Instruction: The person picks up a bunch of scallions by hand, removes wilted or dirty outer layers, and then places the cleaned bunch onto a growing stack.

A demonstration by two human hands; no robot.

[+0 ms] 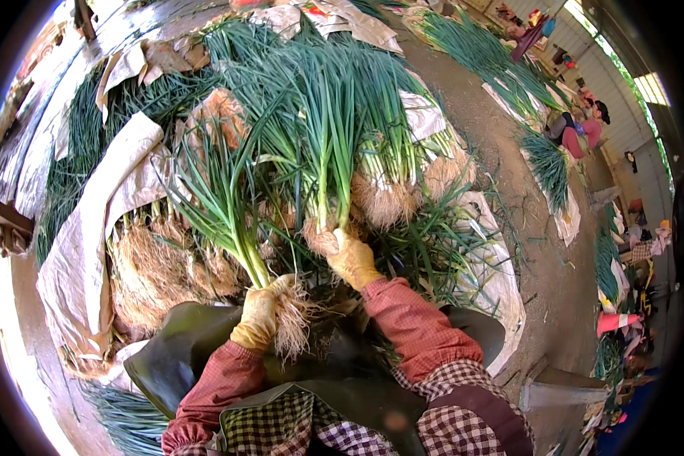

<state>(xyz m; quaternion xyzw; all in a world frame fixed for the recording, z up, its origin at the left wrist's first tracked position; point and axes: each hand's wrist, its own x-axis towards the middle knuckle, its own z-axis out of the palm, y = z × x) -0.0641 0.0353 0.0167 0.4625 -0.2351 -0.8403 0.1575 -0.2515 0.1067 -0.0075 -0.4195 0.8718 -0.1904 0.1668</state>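
Observation:
Both my hands wear pale yellow gloves. My left hand (pixel 258 315), low and left of centre, is closed round the base of a small bunch of green onions (pixel 245 247). Its leaves lean up and left, and its stringy roots (pixel 292 323) hang beside the glove over my lap. Farther right, my right hand (pixel 351 258) grips other green onions (pixel 327 175) by the root end, their long leaves pointing away from me over the heap. Its fingertips are partly hidden by roots.
Piles of green onions with tan roots (pixel 148 273) lie ahead and left, partly under white woven sacks (pixel 133 167). Loose leaves litter the sacking (pixel 494 266) at right. Beyond the concrete floor (pixel 547 281), another person (pixel 581 135) sits by more onions. A red-white cone (pixel 615 322) stands far right.

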